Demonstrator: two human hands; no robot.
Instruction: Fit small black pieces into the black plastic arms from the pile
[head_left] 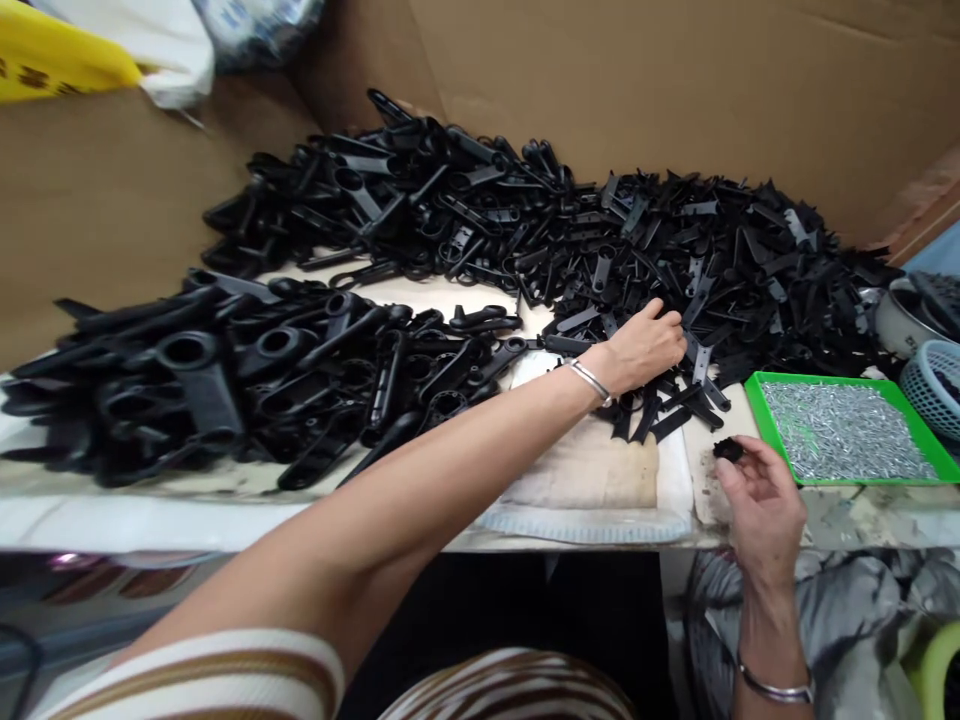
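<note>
Right hand (pixel 765 515) pinches jagged black plastic piece (pixel 727 449) near tabletop (pixel 862 515) front edge; slackening could drop it! Left hand (pixel 646 345): grip unclear.

Soft, fairly even indoor light from outside the frame covers the centre, leaving grey sheen on the black parts (pixel 465 210) and sharp glints on the metal pieces (pixel 847 430) at right. Beneath the tabletop (pixel 225 485), lower centre sinks into shadow. Wide-angle stretching and softness mark the outer edges.
</note>
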